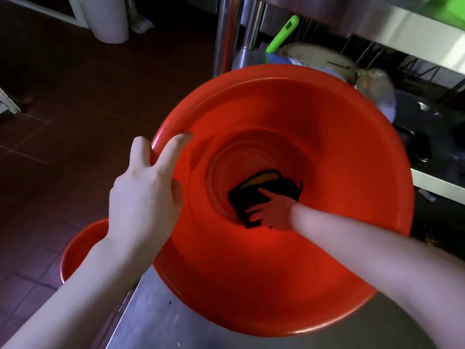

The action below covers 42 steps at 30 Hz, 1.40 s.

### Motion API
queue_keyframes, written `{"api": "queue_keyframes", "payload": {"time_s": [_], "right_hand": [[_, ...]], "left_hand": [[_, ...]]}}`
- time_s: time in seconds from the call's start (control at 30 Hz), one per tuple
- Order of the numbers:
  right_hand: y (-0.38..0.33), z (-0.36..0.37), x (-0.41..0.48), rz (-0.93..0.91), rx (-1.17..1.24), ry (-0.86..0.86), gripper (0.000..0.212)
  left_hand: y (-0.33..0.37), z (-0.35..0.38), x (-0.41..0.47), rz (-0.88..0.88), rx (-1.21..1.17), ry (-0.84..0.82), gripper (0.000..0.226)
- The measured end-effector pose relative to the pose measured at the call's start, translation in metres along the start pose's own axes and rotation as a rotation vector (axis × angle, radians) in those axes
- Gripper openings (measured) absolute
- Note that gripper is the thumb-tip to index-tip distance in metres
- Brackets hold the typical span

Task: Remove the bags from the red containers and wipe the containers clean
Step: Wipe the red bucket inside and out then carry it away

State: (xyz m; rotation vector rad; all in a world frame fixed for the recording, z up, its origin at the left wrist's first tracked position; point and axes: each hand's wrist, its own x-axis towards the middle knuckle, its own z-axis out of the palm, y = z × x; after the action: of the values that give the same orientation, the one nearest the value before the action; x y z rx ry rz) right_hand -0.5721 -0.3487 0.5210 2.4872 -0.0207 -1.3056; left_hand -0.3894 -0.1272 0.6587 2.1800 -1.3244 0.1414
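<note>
A large red container (pixel 327 137) lies tilted on a steel table, its mouth facing me. My left hand (pixel 146 192) grips its left rim, with fingers curled over the edge. Deep inside, my right hand (pixel 274 212) presses a dark cloth with a yellow patch (pixel 264 187) against the bottom; its fingers spread over the cloth. A second red container (pixel 80 245) stands lower at the left, partly hidden behind my left forearm. No bag shows in either container.
The steel table (pixel 161 321) fills the lower middle. Behind the container are steel table legs (pixel 226 34), a green handle (pixel 283 34) and a shelf holding pale dishes (pixel 324 59). A white bin (pixel 110 18) stands on the dark tiled floor at upper left.
</note>
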Motion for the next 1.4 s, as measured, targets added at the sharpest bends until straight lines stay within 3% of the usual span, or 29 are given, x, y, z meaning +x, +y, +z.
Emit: {"api": "queue_keyframes", "payload": {"time_s": [0.1, 0.2, 0.23, 0.4, 0.53, 0.7, 0.8, 0.93, 1.07, 1.17, 1.27, 1.33, 1.4], "right_hand": [[0.013, 0.004, -0.014, 0.249, -0.197, 0.193, 0.046], [0.009, 0.004, -0.007, -0.082, -0.191, 0.008, 0.043], [0.005, -0.001, -0.003, -0.118, -0.171, 0.022, 0.044], [-0.007, -0.042, 0.033, 0.021, 0.079, 0.362, 0.049], [-0.003, -0.049, 0.038, 0.163, 0.159, 0.447, 0.050], [-0.016, -0.003, 0.014, 0.011, 0.022, 0.251, 0.041], [0.015, 0.010, -0.025, 0.192, -0.259, 0.201, 0.041], [0.053, 0.004, -0.039, -0.037, -0.231, -0.186, 0.040], [0.044, 0.006, -0.032, -0.022, -0.268, -0.180, 0.045], [0.017, 0.010, -0.018, 0.262, -0.484, 0.131, 0.064], [-0.003, -0.004, 0.016, -0.072, -0.107, 0.141, 0.045], [0.000, -0.028, 0.033, -0.008, 0.078, 0.287, 0.046], [0.008, -0.045, 0.043, 0.172, 0.239, 0.462, 0.051]], "left_hand": [[-0.002, 0.000, -0.003, -0.005, -0.020, 0.006, 0.073], [0.008, 0.002, -0.004, -0.011, -0.023, 0.022, 0.074], [0.012, 0.003, -0.005, -0.009, -0.021, 0.025, 0.075], [0.017, 0.004, -0.005, -0.023, -0.007, 0.031, 0.077], [0.022, 0.004, -0.007, -0.020, -0.004, 0.032, 0.074], [0.014, 0.001, -0.007, -0.015, -0.004, 0.010, 0.076], [0.007, 0.001, -0.010, 0.002, -0.019, -0.003, 0.072], [0.007, 0.002, -0.014, 0.009, -0.050, -0.015, 0.071], [0.008, 0.004, -0.012, 0.005, -0.046, -0.008, 0.072], [0.009, 0.006, -0.011, 0.002, -0.052, 0.001, 0.072], [0.010, 0.006, -0.010, -0.009, -0.047, 0.000, 0.071], [0.010, 0.006, -0.010, -0.001, -0.028, 0.003, 0.071], [0.010, 0.005, -0.011, 0.004, -0.013, 0.004, 0.072]]}}
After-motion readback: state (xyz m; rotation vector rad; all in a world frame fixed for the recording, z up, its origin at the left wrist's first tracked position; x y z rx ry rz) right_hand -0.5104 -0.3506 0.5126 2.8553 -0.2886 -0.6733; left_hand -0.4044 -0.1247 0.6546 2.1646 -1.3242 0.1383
